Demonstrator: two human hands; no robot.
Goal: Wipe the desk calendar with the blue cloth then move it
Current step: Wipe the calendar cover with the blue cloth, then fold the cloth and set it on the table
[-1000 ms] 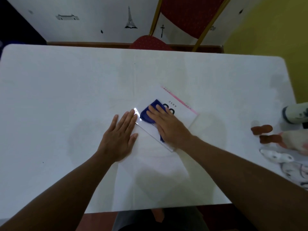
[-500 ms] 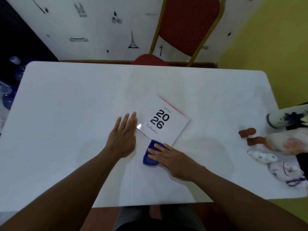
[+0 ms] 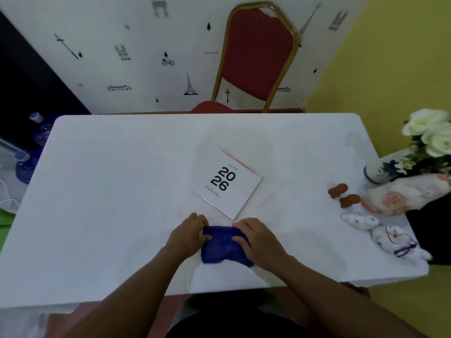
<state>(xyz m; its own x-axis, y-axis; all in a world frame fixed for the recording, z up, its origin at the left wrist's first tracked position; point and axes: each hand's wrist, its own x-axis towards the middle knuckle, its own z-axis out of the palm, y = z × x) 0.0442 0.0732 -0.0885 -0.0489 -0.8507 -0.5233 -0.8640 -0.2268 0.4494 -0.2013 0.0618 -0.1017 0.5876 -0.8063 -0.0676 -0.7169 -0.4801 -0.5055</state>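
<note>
Both hands have left the desk calendar [image 3: 225,182]: left hand [image 3: 188,234] and right hand [image 3: 258,237] grip the blue cloth [image 3: 223,245].

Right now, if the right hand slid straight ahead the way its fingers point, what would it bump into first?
The right hand points left across the blue cloth, which it already grips. Straight on, it would probably meet the left hand holding the cloth's other side.
</note>
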